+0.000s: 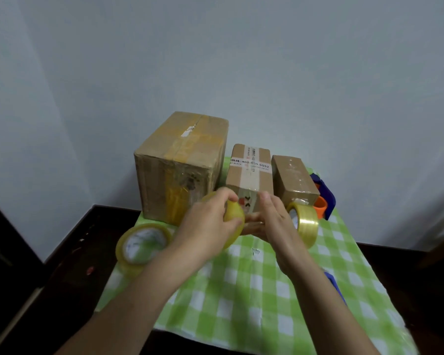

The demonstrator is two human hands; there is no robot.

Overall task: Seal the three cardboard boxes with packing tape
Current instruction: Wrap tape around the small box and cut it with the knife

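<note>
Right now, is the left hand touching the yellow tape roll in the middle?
Touching. The head view shows the left hand gripping the yellow tape roll, fingers and thumb curled round its rim.

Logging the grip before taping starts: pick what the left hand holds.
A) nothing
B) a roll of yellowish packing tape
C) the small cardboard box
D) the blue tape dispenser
B: the left hand curls round a roll of yellowish packing tape in front of the middle cardboard box; the blue tape dispenser sits apart, beside the small cardboard box.
</note>
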